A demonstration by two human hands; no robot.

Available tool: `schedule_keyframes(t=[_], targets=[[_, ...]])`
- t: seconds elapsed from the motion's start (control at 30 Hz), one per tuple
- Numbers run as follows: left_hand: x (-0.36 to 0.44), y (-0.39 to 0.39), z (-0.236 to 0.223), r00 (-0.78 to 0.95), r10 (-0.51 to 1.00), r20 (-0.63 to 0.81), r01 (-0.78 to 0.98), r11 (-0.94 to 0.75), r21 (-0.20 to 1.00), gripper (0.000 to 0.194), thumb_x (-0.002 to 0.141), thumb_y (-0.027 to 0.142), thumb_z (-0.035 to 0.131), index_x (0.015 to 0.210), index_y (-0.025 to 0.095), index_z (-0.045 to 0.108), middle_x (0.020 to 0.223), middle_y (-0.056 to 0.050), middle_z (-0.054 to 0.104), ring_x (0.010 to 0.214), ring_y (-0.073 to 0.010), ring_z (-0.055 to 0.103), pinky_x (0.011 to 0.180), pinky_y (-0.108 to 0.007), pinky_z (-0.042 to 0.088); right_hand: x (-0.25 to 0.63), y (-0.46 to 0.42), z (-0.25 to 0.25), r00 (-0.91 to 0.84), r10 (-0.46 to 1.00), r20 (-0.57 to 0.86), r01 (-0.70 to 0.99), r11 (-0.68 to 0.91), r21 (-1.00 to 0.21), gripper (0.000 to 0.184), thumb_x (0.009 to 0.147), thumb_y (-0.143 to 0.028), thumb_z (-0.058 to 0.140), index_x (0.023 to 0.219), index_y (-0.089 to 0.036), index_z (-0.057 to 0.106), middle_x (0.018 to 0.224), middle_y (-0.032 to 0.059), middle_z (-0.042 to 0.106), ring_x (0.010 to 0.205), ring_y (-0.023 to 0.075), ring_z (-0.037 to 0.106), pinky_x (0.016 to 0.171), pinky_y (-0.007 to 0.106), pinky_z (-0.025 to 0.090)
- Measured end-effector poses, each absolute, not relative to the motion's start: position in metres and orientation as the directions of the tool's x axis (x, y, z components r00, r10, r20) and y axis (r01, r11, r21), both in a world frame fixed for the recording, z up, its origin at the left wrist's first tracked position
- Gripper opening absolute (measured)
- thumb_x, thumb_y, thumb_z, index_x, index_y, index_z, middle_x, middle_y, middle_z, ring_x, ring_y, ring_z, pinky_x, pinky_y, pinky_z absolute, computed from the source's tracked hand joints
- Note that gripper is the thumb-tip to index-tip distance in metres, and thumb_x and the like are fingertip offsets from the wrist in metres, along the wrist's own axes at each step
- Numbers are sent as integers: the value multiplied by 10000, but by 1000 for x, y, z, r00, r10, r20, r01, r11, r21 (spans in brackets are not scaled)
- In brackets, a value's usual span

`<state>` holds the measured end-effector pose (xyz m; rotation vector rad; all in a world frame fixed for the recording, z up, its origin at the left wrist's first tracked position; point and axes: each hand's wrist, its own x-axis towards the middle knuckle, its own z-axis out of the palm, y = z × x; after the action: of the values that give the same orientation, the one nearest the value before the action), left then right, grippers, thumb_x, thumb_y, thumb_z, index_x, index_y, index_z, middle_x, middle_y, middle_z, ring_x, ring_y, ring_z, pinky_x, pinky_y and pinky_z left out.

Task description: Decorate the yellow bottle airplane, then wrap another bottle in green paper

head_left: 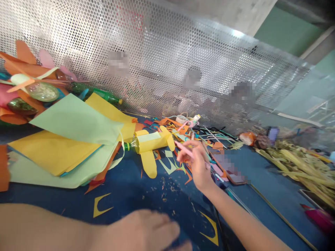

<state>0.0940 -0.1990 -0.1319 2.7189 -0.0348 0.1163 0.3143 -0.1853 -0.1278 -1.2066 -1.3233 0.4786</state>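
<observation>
My right hand (200, 167) is closed around a pink pen (185, 150), its tip pointing left. Just beyond that tip lies a green plastic bottle (133, 144) wrapped in yellow paper (150, 142), with rounded paper wings and tail like a toy plane. A pale green strip sits on top of the wrap. Low in the view, my left hand (150, 228) is held flat over the blue table, fingers stretched out and slightly blurred, with nothing in it. A yellow paper offcut (101, 205) lies beyond its wrist, and another offcut (213, 228) to its right.
Coloured paper sheets (75, 122) are piled at left, below bottle planes (43, 90). Paper scraps (170, 165) litter the middle. A phone (230, 170) lies right of my right hand. Dried husks (295, 160) are heaped far right. A perforated metal screen (157, 59) stands behind.
</observation>
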Motion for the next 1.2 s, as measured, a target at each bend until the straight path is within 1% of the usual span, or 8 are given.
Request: schedule_keyframes(t=[0.03,0.1,0.17,0.23,0.33,0.47,0.77,1.2], targets=[[95,-194,-129,995,45,95,9,-938,347,538,896,433,471,1386,220,403,1354,-134,501,1217,-317,492,1001,-426,415,307,-185,-126,205,891,405,294,339,-894,178,925,-351,386,933,-234,519,680,-13,615,635,157,591,616,286,469],[99,-182,-130,951,291,105,257,-933,253,732,851,563,471,1411,108,348,1447,-229,333,1325,-405,311,1031,-543,339,297,-180,-124,90,948,304,255,273,-927,116,875,-326,493,889,-218,534,699,-16,623,678,148,601,693,285,475],[103,-172,-139,845,528,86,510,-844,165,736,873,561,425,1377,28,383,1445,-288,288,1341,-431,251,1031,-563,322,290,-170,-126,27,974,226,238,213,-948,142,858,-332,519,789,-208,525,623,-38,586,660,129,584,750,277,458],[104,-167,-151,802,594,61,586,-802,110,704,886,554,401,1341,18,438,1421,-305,320,1336,-437,256,1035,-561,313,285,-158,-131,2,991,135,191,132,-973,228,885,-364,447,729,-207,499,515,-64,509,563,115,537,685,260,445],[99,-165,-162,807,583,95,572,-811,121,665,887,593,359,1320,105,487,1423,-253,364,1345,-415,258,1053,-552,288,279,-144,-145,-16,999,45,138,47,-989,167,853,-320,466,725,-212,465,465,-86,473,472,103,467,560,230,391],[92,-161,-167,819,548,169,524,-835,168,674,866,665,317,1305,190,505,1488,-192,278,1381,-401,162,1084,-555,215,275,-138,-161,60,992,108,144,99,-985,267,800,-327,566,622,-206,407,532,-85,418,517,94,528,545,208,383],[93,-157,-172,801,584,132,548,-804,229,634,851,655,367,1296,224,507,1487,-173,284,1360,-435,194,1045,-586,257,280,-137,-176,90,976,199,325,160,-932,308,846,-395,569,656,-225,395,489,-76,457,700,188,702,611,240,477],[96,-156,-170,812,577,88,548,-806,224,645,845,655,371,1281,197,500,1465,-213,311,1352,-460,186,1046,-592,236,278,-136,-179,44,988,151,376,124,-918,275,842,-408,589,710,-225,431,544,-51,554,743,205,713,617,246,485]])
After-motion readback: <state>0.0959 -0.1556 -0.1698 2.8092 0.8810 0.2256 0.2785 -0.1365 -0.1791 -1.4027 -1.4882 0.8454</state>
